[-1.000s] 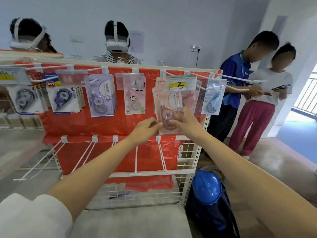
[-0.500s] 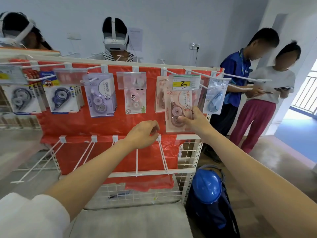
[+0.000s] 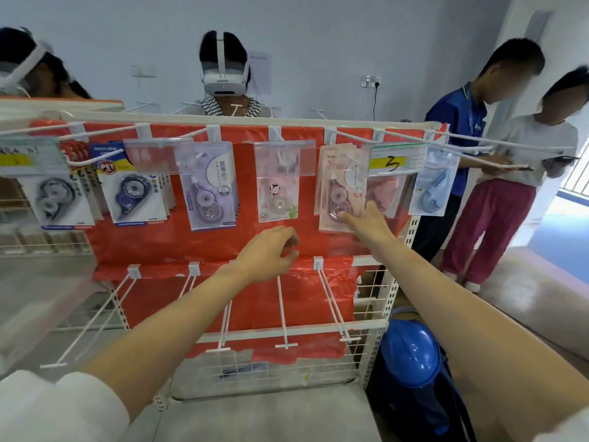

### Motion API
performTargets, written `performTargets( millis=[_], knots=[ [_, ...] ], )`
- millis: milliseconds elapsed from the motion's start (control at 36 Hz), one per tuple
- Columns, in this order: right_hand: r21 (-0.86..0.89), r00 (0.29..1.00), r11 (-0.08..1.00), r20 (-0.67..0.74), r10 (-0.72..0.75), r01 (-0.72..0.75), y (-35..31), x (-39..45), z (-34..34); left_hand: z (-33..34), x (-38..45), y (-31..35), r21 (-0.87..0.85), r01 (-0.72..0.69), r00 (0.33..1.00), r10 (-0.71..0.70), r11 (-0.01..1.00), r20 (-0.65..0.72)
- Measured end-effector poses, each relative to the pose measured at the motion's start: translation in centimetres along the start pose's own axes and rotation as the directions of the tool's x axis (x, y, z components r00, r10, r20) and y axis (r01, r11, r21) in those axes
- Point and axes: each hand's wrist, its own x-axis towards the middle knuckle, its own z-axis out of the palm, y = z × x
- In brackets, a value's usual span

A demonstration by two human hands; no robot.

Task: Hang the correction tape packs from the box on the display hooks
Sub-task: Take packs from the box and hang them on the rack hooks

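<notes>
A: While the right hand (image 3: 366,223) is touching the bottom of the pink correction tape pack (image 3: 339,199), what could go wrong from here?

B: The pack could slip off the hook (image 3: 347,140) if the hand tugs it outward, or swing and knock the packs bunched behind it. The price tag holder (image 3: 396,161) just above the right hand hangs in front of that hook's end, so a pack pushed carelessly could catch on it.

A: How are the hands set?

B: The right hand reaches forward with thumb and fingertips on the pack's lower edge; whether it pinches or merely steadies it, I cannot tell. The left hand (image 3: 271,253) hangs lower, to the left of the right hand, fingers loosely curled and grasping nothing.

A: And the pack itself?

B: It hangs on the upper row, directly above the right hand's fingertips and up and to the right of the left hand. Other packs hang on hooks further left of both hands; the white pack with the cartoon figure (image 3: 278,194) is straight above the left hand. Below the left hand, the lower hooks (image 3: 282,311) are bare. The box is not in view.
</notes>
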Motion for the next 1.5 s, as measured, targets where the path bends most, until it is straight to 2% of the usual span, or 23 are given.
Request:
performTargets(
  millis=[111,278,417,611,694,806,917,1000,1083,1306,1500],
  knots=[
    [0.022,0.997,1.0,-0.082,0.015,-0.013,-0.7,2.0,1.2,-0.2,0.3,-1.4,0.015,-0.027,0.999,0.027,1.0,0.031],
    [-0.124,0.994,0.99,-0.076,-0.082,0.073,-2.3,2.4,2.4,0.0,1.1,-3.0,0.035,-0.074,0.994,0.071,0.997,0.085],
    [-0.102,0.995,0.995,-0.095,-0.023,0.013,-1.5,2.3,2.8,0.9,1.8,-3.6,0.021,-0.148,0.976,0.143,0.989,0.162],
    [-0.314,0.993,0.95,-0.112,-0.031,-0.006,0.1,1.5,2.3,2.9,2.5,-3.4,-0.047,-0.266,0.947,0.27,0.963,0.174],
    [-0.435,0.992,0.9,-0.124,-0.032,-0.025,0.9,0.8,1.6,3.9,2.7,-2.6,-0.09,-0.319,0.926,0.331,0.943,0.181],
    [-0.607,0.995,0.795,-0.071,-0.064,0.008,2.3,-0.5,0.8,5.9,2.9,-0.9,-0.122,-0.344,0.898,0.364,0.931,0.247],
    [-0.744,0.995,0.666,-0.02,-0.1,0.052,4.2,-2.0,-0.3,7.8,2.9,1.5,-0.107,-0.417,0.845,0.428,0.903,0.321],
    [-0.785,0.994,0.616,-0.001,-0.109,0.067,6.0,-3.0,-1.2,9.4,2.8,3.2,-0.098,-0.464,0.805,0.465,0.881,0.368],
    [-0.767,0.997,0.64,-0.01,-0.078,0.043,8.0,-4.1,-2.4,10.8,2.3,5.0,-0.101,-0.511,0.764,0.505,0.854,0.402],
    [-0.78,0.997,0.624,0.01,0.081,-0.043,14.3,-9.0,-5.6,16.4,-0.1,9.5,-0.188,-0.555,0.661,0.566,0.811,0.492],
    [-0.753,0.971,0.64,0.005,0.241,-0.155,21.5,-14.0,-6.8,22.3,-3.9,12.5,-0.266,-0.489,0.562,0.533,0.831,0.632]
  ],
)
